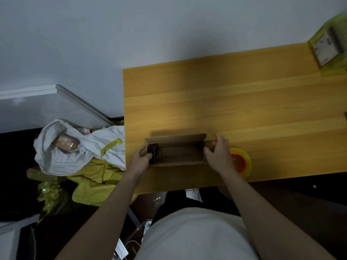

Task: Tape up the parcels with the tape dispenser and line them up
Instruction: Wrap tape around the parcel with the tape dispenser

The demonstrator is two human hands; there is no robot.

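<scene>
I see an open cardboard box (178,151) lying near the front edge of the wooden table (244,102), its long lid flap standing up along the far side and its inside dim and hard to read. My left hand (139,160) grips the box's left end, fingers curled over the end wall with the thumb toward the inside. My right hand (218,155) holds the right end, fingers curled around that end flap. Just beside the right hand, partly hidden behind it, sits the tape dispenser (242,162), an orange core inside a yellow-green roll, resting on the table close to the front edge. At the far right corner of the table lies a yellow-green taped parcel (330,47) with a white label, well apart from the box. Left of the table, on the floor, a white sack (62,152) lies open with a wrapped brownish packet (64,143) inside, beside crumpled yellow-green wrapping (93,182).
</scene>
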